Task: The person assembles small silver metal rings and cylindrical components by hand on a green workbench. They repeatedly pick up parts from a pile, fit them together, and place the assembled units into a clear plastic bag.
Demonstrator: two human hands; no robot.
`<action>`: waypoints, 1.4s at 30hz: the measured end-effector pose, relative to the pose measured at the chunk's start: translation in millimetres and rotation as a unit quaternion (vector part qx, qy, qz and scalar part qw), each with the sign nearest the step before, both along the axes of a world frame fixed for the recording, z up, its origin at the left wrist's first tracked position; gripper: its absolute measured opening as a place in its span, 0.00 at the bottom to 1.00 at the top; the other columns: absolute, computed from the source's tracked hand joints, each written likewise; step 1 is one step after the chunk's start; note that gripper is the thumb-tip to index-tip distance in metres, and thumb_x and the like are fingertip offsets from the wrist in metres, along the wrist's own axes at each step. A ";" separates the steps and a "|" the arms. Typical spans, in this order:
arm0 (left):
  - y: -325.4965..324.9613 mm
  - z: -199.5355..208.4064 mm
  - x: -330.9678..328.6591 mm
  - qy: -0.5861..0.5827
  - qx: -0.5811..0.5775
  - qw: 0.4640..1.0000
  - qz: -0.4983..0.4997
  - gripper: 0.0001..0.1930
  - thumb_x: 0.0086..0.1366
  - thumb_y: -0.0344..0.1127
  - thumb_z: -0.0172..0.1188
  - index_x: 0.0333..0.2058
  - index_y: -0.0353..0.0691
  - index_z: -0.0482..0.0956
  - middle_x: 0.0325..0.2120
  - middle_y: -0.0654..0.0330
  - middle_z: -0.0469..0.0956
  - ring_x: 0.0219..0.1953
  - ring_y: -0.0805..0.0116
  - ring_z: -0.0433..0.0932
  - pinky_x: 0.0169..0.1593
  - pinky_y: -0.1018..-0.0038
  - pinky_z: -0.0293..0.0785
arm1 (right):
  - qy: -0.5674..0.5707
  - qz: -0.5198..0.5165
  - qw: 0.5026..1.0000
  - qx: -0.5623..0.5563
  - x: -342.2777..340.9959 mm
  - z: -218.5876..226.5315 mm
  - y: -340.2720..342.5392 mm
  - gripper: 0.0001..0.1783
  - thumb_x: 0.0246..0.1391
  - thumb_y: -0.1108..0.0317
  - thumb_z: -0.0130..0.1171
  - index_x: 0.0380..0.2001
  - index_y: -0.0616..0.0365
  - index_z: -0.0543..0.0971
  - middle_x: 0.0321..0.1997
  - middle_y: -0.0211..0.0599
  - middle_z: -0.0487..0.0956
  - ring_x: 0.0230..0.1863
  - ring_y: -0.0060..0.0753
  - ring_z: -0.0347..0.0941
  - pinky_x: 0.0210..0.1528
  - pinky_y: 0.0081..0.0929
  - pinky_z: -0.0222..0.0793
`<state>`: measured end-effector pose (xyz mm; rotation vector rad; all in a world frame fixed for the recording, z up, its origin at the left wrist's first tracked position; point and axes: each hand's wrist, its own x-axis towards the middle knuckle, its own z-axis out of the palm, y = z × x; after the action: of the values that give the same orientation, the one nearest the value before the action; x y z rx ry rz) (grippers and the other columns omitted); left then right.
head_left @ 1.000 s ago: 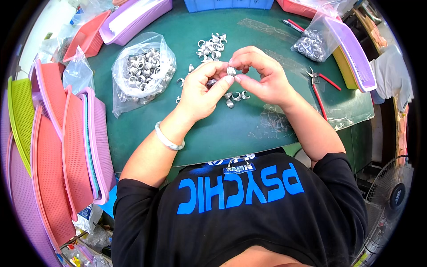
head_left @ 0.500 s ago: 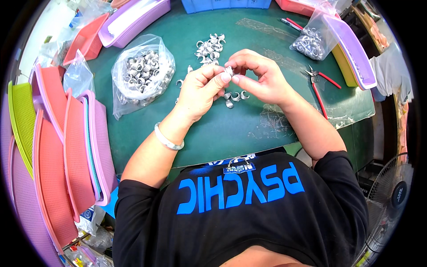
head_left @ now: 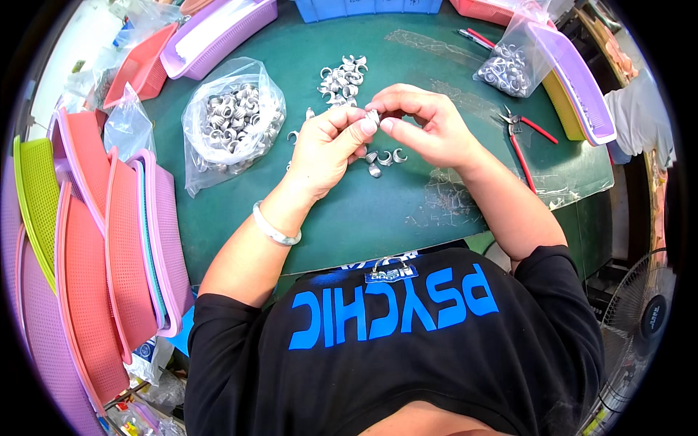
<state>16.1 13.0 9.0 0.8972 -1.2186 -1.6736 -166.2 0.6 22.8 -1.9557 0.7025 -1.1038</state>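
Note:
My left hand (head_left: 331, 145) pinches a small ribbed silver C-shaped metal piece (head_left: 373, 116) between thumb and fingers over the table. From the other side, my right hand (head_left: 429, 129) closes thumb and forefinger at the same piece, whose far side the fingers partly hide. Just below the hands lie several loose silver C-shaped pieces (head_left: 374, 170). Beyond them is a larger heap of such pieces (head_left: 342, 83). To the left stands an opened clear plastic bag (head_left: 190, 142) full of similar silver pieces (head_left: 236, 120).
Red-handled pliers (head_left: 515, 131) lie open on the green table (head_left: 349, 232) at right. Behind them rest a clear bag of silver rings (head_left: 505, 73) and a red-handled tool (head_left: 476, 38). Purple baskets (head_left: 574, 87) line the right edge; coloured baskets (head_left: 131, 247) crowd the left. A fan (head_left: 640, 320) stands lower right.
Both hands stay nearly in place around the piece. The right thumb and fingers have shifted slightly; the heap, bags and pliers have not moved.

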 end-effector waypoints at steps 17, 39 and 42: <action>-4.4 -12.5 2.2 -0.046 -0.126 0.991 0.010 0.08 0.55 0.32 0.60 0.33 0.35 0.76 0.23 0.69 0.74 0.23 0.84 0.66 0.26 0.86 0.62 | 0.032 -0.007 0.999 0.039 -3.0 -0.8 -0.8 0.09 0.46 0.77 0.53 0.33 0.63 0.77 0.34 0.35 0.76 0.35 0.23 0.70 0.38 0.20 0.66; -3.2 -17.2 0.7 -0.151 -0.243 0.958 0.012 0.06 0.57 0.30 0.58 0.33 0.35 0.75 0.22 0.69 0.71 0.22 0.85 0.65 0.25 0.87 0.60 | 0.037 -0.004 0.996 0.083 -6.2 -2.8 -1.3 0.06 0.46 0.76 0.52 0.29 0.65 0.77 0.33 0.37 0.76 0.35 0.25 0.71 0.39 0.21 0.66; -2.2 -11.5 0.2 -0.118 -0.172 0.978 0.014 0.07 0.57 0.31 0.58 0.34 0.35 0.75 0.21 0.70 0.71 0.21 0.85 0.65 0.24 0.87 0.60 | -0.027 -0.013 0.991 0.133 -3.6 -5.2 -2.1 0.07 0.48 0.72 0.53 0.29 0.65 0.77 0.31 0.33 0.77 0.33 0.19 0.70 0.37 0.18 0.66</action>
<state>16.3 10.8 -2.5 0.9071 -1.5899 -1.3034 -169.8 -1.5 17.5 -1.6899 0.8040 -1.0178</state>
